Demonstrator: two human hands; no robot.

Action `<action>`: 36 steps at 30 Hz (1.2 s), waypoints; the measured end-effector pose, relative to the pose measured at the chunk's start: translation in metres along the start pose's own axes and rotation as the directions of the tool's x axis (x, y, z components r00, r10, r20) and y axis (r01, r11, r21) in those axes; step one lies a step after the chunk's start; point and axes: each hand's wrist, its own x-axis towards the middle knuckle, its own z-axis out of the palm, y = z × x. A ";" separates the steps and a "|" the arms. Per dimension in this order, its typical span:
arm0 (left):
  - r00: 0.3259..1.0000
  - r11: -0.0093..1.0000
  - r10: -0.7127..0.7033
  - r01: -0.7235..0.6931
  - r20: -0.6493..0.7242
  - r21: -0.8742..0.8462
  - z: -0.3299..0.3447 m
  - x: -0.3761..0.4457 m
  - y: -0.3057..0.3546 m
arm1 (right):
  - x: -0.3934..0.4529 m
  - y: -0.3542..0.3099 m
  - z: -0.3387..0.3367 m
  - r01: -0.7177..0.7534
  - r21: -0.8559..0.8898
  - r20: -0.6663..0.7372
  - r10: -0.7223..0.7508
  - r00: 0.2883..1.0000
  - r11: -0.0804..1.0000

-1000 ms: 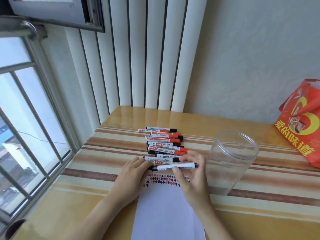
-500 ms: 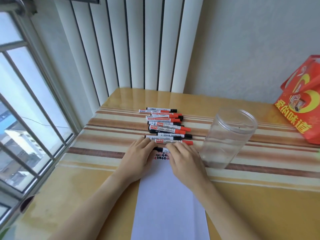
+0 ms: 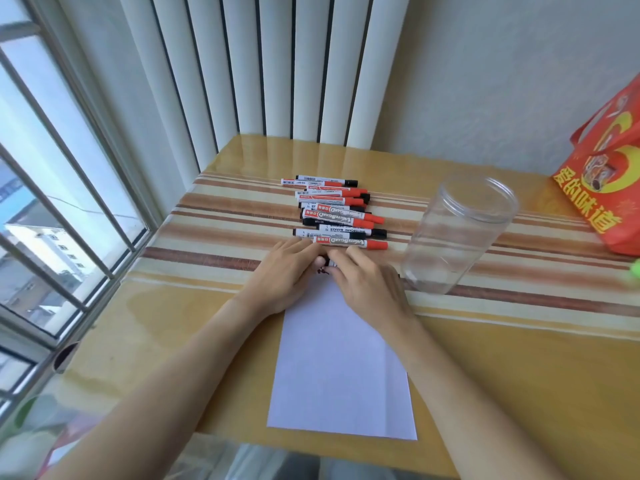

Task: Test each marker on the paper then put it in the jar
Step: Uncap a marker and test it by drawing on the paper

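Note:
A row of several red and black whiteboard markers (image 3: 334, 211) lies on the striped table. A white paper sheet (image 3: 341, 362) lies in front of them, with small red and black marks (image 3: 323, 270) at its top edge. My left hand (image 3: 285, 273) and my right hand (image 3: 369, 287) meet at that edge, both closed around one black marker (image 3: 331, 263). Only a short white and black piece of it shows between the fingers. The clear, lidless jar (image 3: 460, 237) stands upright just right of my right hand and looks empty.
A red gift bag (image 3: 609, 181) stands at the far right of the table (image 3: 519, 358). A small green object (image 3: 635, 270) peeks in at the right edge. A barred window (image 3: 52, 202) runs along the left, and vertical blinds (image 3: 277, 71) hang behind the table.
The marker was held level above the paper with its body in plain sight. Both hands have since drawn together and come down to the paper's top edge, covering most of it.

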 end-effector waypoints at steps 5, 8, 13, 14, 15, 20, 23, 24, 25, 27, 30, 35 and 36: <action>1.000 0.993 -0.010 0.007 -0.023 -0.119 -0.001 0.002 -0.004 | 0.001 -0.007 0.001 0.066 0.020 -0.069 -0.064 0.996 0.998; 0.999 0.989 -0.011 0.005 -0.042 -0.151 0.000 0.002 -0.004 | 0.002 -0.008 0.000 0.061 0.027 -0.100 -0.058 0.993 0.998; 0.999 0.991 -0.002 -0.004 -0.050 -0.134 0.002 0.000 -0.005 | 0.002 -0.009 0.001 0.061 0.048 -0.089 -0.057 0.994 0.997; 0.999 0.991 0.001 -0.008 -0.054 -0.134 0.003 0.000 -0.006 | 0.002 -0.009 0.000 0.059 0.039 -0.088 -0.055 0.995 0.998; 0.998 0.990 0.001 -0.010 -0.063 -0.140 0.002 -0.001 -0.007 | 0.001 -0.009 -0.001 0.050 0.024 -0.091 -0.047 0.995 0.998; 0.983 0.990 -0.078 0.057 -0.164 -0.129 -0.001 -0.003 -0.010 | 0.000 -0.007 -0.005 -0.034 -0.046 -0.099 0.029 0.995 0.998; 0.930 0.960 -0.252 0.275 -0.269 0.049 0.004 -0.003 -0.018 | 0.001 -0.007 -0.002 -0.097 0.064 -0.054 0.100 0.994 0.993; 0.905 0.930 -0.320 0.357 -0.280 0.092 0.005 -0.003 -0.020 | 0.001 -0.006 -0.002 -0.109 0.112 -0.052 0.116 0.992 0.988; 0.887 0.900 -0.370 0.416 -0.278 0.128 0.006 -0.004 -0.021 | 0.001 -0.004 -0.003 -0.106 0.147 -0.056 0.115 0.992 0.983; 0.878 0.867 -0.404 0.457 -0.257 0.198 0.005 -0.006 -0.023 | 0.000 0.000 -0.005 -0.059 0.204 -0.060 0.073 0.996 0.977; 0.896 0.869 -0.408 0.439 -0.174 0.226 -0.004 -0.010 -0.017 | 0.002 0.009 -0.009 -0.026 0.311 -0.082 0.054 0.995 0.950; 0.958 0.930 -0.284 0.265 0.041 0.256 -0.024 -0.023 -0.006 | 0.001 0.014 -0.017 -0.186 0.744 -0.021 0.301 0.953 0.641; 0.965 0.944 -0.247 0.218 0.091 0.248 -0.026 -0.029 -0.007 | 0.001 0.014 -0.019 -0.241 0.823 0.042 0.368 0.929 0.514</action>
